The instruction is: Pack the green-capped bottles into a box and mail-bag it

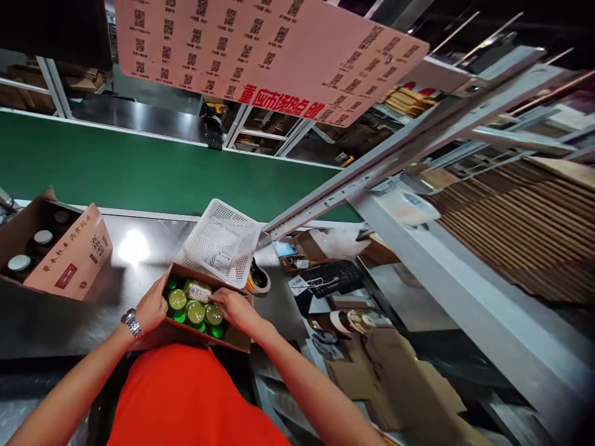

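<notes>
An open cardboard box [239,339] stands tilted at the bench edge in front of me. Inside sit several jars with gold-green lids and green sides [195,311]. My left hand [152,306] grips the box's left wall, its fingers partly hidden by the cardboard. My right hand [236,308] reaches over the right side, thumb and fingers closed at the end of a small pale-green container with a white label [198,291], which lies sideways on the far side among the jars. The fingertips are partly hidden there.
A white perforated basket [224,241] stands behind the box, beside a tape dispenser [258,279]. At left is a carton [69,257] with white-capped bottles. A green conveyor [153,167] runs behind the bench. A metal post [334,186], keyboard [337,277] and stacked cardboard [515,217] are at right.
</notes>
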`<state>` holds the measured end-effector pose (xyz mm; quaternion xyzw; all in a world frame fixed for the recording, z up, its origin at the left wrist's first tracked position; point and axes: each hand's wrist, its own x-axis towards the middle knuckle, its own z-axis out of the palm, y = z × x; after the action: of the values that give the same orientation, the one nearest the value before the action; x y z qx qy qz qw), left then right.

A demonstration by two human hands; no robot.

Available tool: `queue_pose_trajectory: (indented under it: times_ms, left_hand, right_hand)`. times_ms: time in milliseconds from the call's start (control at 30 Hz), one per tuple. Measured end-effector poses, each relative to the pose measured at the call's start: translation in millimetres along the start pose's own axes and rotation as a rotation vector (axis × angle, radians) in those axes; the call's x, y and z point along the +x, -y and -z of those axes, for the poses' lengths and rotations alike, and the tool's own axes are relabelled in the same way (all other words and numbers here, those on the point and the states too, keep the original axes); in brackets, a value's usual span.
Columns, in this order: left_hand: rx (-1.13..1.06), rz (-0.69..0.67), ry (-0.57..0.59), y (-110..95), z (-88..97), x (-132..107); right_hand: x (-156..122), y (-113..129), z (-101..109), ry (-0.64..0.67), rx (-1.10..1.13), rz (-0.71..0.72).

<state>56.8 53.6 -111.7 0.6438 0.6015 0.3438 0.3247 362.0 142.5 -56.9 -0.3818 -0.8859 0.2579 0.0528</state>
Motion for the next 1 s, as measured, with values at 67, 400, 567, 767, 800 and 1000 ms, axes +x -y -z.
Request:
queue_pose_trajectory:
  times_ms: [67,400,567,767,800,1000]
  left_hand:
    - [0.04,0.008,0.008,3.0,2.1,-2.6]
    - [0.25,-0.129,0.14,7.5,24.1,-12.2]
    - [0.328,-0.109,0.279,1.0,37.2,-0.2]
    - [0.502,-0.083,0.592,-29.9,18.7,29.5]
    - [0.522,-0.077,0.613,-33.0,16.9,32.4]
    - [0.483,-0.093,0.631,-28.1,35.3,42.0]
  right_hand:
    - [-13.9,-2.9,10.0,-0.182,0.131,-0.009]
    - [-76.1,-50.9,-25.7,-0.384,1.267,-0.515]
    - [-49.5,-38.9,-50.7,-0.457,1.371,-0.484]
    - [-12.5,-24.3,-79.0,-0.666,1.019,-0.615]
    - [-9.0,-23.6,-82.3,-0.686,1.042,-0.635]
    - [-7.8,-26.6,-85.2,-0.608,1.277,-0.66]
